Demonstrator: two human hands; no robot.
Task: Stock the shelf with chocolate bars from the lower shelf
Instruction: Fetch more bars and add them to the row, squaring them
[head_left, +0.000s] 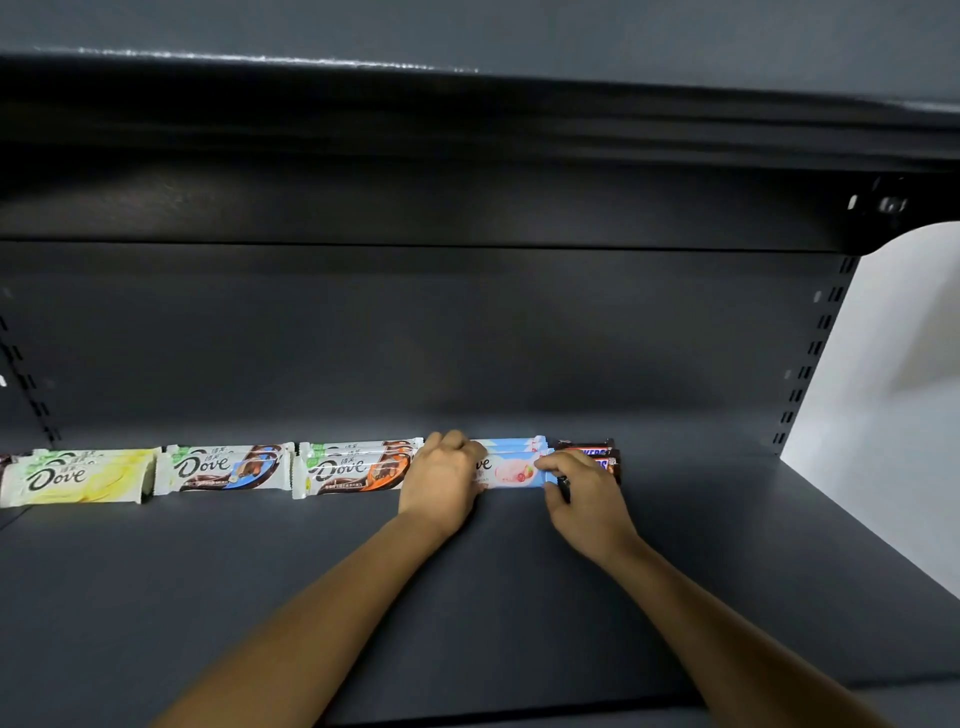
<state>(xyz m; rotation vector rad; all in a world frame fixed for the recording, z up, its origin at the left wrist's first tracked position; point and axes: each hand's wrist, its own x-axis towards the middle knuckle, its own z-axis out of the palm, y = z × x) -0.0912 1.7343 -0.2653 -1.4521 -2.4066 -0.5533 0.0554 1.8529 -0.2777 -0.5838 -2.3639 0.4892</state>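
Two bare forearms extend across a dark grey metal shelf (467, 597) toward its matte back panel (415, 332), beneath the shadowed underside of an upper shelf (467, 130). Far to the left of the left hand, a yellow Dove stack (78, 478) lies along the back; a brown wrapper beyond it is cut off by the frame edge. Nearer the hand comes a blue Dove stack (223, 467) and, just beside the hand, an orange Dove stack (353, 467). The left hand (441, 478) curls its fingers over the left end of a pink Dove bar (511, 470), which sits between the two hands in front of light-blue wrappers (511, 445). The right hand (587, 488) pinches the bar's right end. Directly behind the right hand are brown Snickers bars (597, 452), partly hidden by its fingers. Well to the right stand a slotted upright (815, 353) and a white wall (893, 338). The left hand covers the start of the bar's logo. The number of bars in each stack cannot be told, and a dark band on a right finger is too small to identify.
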